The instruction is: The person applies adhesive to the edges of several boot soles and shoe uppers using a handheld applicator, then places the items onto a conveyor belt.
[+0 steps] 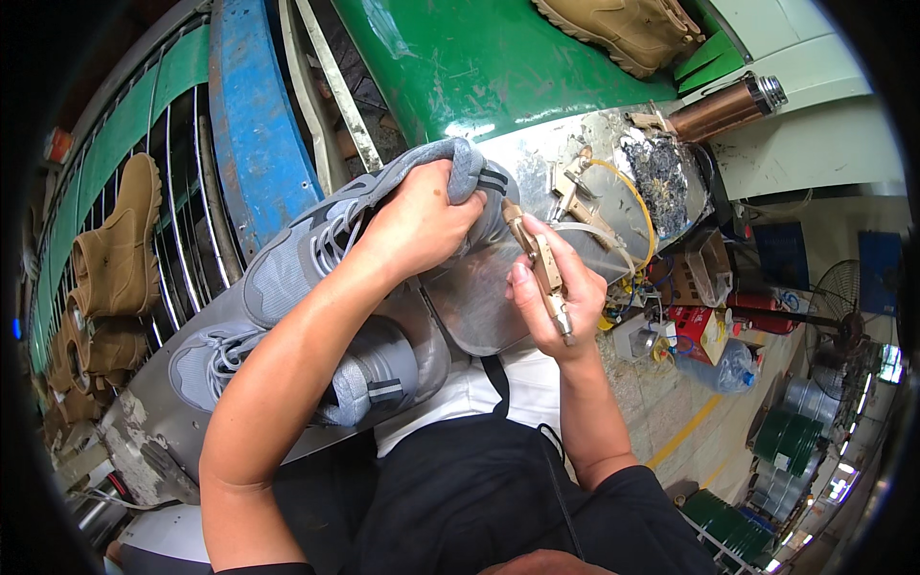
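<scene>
My left hand (pixel 417 222) is closed round the heel collar of a grey lace-up sports shoe (pixel 286 271), its fingers partly hidden inside the opening. The shoe lies tilted, toe to the left. In my right hand (pixel 570 297) is a small brass-coloured metal hand tool (pixel 543 261) with a narrow tip. That tip is beside the shoe's heel, and I cannot tell whether they touch. A second grey shoe (pixel 379 369) rests nearer to me, partly behind my left forearm. Both shoes are on a metal worktop (pixel 484 302).
Metal fittings with a yellow hose (pixel 652 216) lie on the worktop's right, near a copper-coloured flask (pixel 724 108). Tan boots (pixel 120 244) stand on a barred rack at left; another tan boot (pixel 623 29) is on a green surface. A fan (pixel 843 331) stands at right.
</scene>
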Demonstrator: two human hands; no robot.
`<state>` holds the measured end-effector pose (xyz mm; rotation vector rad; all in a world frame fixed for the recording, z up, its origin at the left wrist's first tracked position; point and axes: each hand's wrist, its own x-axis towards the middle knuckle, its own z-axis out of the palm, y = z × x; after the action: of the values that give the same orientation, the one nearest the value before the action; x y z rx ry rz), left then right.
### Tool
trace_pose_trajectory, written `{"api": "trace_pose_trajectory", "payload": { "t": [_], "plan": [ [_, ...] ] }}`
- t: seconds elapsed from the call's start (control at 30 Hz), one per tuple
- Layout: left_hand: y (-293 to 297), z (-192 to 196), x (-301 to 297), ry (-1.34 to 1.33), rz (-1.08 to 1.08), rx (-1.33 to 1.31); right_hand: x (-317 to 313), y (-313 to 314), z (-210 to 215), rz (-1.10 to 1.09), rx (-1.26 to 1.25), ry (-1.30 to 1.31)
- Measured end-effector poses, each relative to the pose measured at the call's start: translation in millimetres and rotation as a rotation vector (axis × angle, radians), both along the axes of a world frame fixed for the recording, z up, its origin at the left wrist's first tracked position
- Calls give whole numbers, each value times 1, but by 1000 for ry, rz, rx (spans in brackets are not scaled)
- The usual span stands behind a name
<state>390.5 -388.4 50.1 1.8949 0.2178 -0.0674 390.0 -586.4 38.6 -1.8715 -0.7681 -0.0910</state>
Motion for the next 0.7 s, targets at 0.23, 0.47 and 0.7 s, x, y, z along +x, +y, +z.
{"api": "trace_pose_trajectory", "payload": {
  "t": [0.23, 0.47, 0.7],
  "plan": [
    [0, 1, 0, 33, 4, -12, 2, 4, -1, 1, -19, -40],
    [0, 4, -1, 42, 8, -8, -4, 6, 1, -42, -37, -7],
    [0, 2, 0, 18, 6, -1, -8, -8, -6, 34, 105, 50]
  ]
}}
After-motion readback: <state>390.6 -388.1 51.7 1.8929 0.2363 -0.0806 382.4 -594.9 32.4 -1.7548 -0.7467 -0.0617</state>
